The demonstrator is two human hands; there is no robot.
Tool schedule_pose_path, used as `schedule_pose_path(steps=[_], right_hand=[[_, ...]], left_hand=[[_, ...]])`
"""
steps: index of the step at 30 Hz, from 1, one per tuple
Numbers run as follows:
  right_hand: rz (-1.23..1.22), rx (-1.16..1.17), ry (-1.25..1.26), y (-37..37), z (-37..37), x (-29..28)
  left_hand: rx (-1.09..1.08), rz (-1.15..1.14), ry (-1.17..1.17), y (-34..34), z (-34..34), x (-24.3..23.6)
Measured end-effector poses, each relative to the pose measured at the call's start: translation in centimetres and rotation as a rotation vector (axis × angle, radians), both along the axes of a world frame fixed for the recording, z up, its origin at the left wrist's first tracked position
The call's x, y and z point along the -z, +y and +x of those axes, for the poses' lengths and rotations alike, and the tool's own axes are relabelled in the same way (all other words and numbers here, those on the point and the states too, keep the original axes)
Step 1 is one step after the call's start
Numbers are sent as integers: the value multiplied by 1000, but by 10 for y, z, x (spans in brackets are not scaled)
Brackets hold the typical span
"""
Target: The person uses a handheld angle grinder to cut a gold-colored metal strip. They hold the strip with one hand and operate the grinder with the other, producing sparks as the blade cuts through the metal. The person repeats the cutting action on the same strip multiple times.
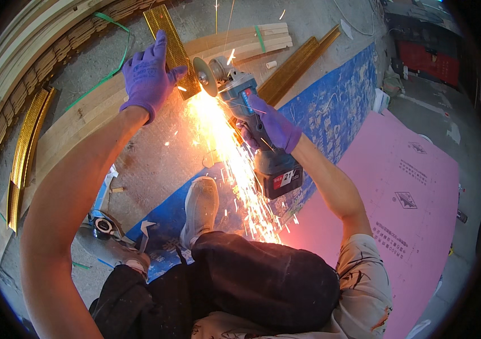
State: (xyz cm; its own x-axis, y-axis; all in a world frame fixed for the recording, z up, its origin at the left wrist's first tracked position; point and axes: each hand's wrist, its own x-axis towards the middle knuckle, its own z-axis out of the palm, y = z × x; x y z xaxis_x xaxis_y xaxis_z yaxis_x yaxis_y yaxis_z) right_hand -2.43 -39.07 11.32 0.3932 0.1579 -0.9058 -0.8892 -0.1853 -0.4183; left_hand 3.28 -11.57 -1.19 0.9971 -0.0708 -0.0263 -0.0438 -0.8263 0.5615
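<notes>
My left hand (147, 79), in a purple glove, rests spread on a gold patterned strip (174, 42), its index finger and thumb touching it. My right hand (266, 121), also gloved, grips a cordless angle grinder (234, 90) with a large battery (277, 172) at its lower end. The grinder's disc (206, 76) is at the strip's right edge, beside my left thumb. A bright stream of sparks pours from there down toward my legs, partly hiding what lies behind it. The strip lies across curved pale timber pieces (257, 39) bound with green strap.
More curved timber (22, 51) and gold strips (28, 152) line the left. Brownish-gold strips (291, 68) lie at upper right, beside a blue floor sheet (331, 96) and a large pink board (398, 175). My shoe (201, 206) and small tools (103, 225) are below.
</notes>
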Motion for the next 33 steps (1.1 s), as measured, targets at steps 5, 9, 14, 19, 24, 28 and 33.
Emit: schedule_pose_path(steps=[5,9,14,19,24,28,33], right_hand=[[4,33,56,-7,1,7],[-7,89,20,-3,-2,14],[-68,25,26,-11,-5,18],[18,-43,-22,-13,-7,16],[-98,-13,-4,-2,-9,4],[-119,-56,19,-6,-17,-5],[-60,-41,-9,-15,-31,-7]], left_hand=[[-9,-12,-33,-2,0,1],[-5,-2,-16,0,0,0],[-14,14,-42,-2,0,1],[-6,46,15,-2,0,-5],[-14,-1,6,1,1,0],[-11,30,-10,0,0,0],[-5,9,-70,4,0,5]])
